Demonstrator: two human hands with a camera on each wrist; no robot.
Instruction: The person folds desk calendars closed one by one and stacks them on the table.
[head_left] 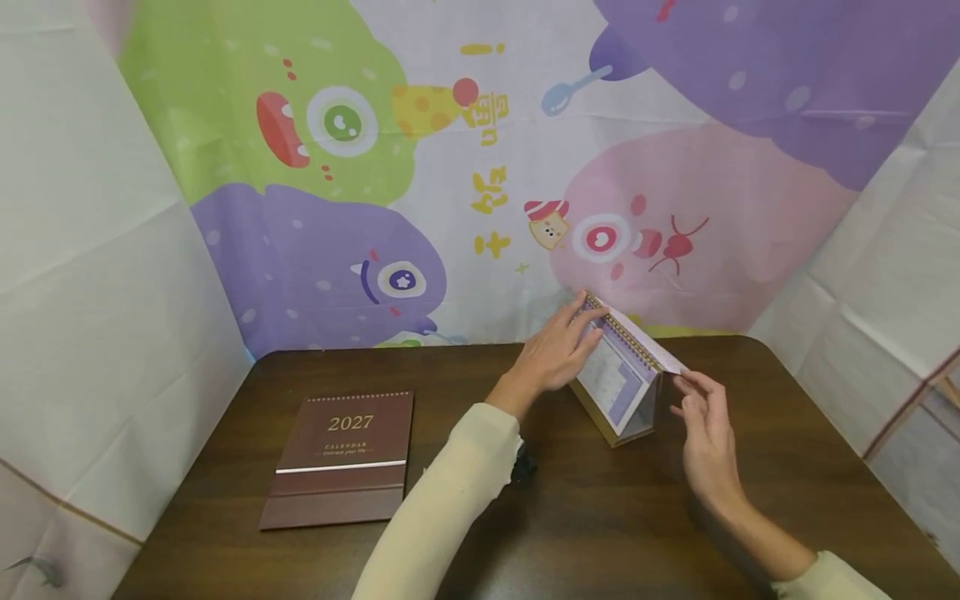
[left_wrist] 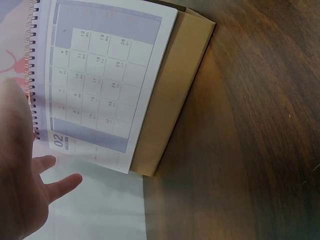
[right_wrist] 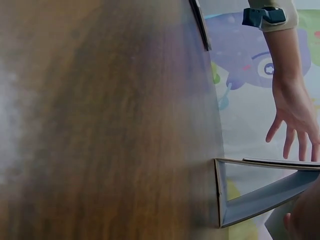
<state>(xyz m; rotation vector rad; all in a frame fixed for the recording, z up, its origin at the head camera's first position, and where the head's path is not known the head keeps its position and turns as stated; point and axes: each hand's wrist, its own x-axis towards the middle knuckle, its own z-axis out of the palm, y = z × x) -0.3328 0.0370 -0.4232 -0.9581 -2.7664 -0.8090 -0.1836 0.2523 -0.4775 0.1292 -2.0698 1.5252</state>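
Observation:
A desk calendar (head_left: 611, 379) stands upright as a tent on the table, its spiral binding (head_left: 626, 333) along the top. Its front page (left_wrist: 95, 85) shows a purple grid headed 02, above a brown cardboard base (left_wrist: 170, 90). My left hand (head_left: 558, 346) reaches over the binding's far end, fingers extended and fingertips right at the top edge. At the near end, my right hand (head_left: 705, 433) pinches the corner of a pale page (head_left: 652, 337) turned over behind the binding. The right wrist view crops most of that hand.
A closed maroon calendar (head_left: 341, 458) marked 2027 lies flat on the left of the dark wooden table (head_left: 585, 525). A cartoon-printed cloth (head_left: 480, 308) hangs behind the table's back edge. White cloth walls (head_left: 97, 217) flank both sides.

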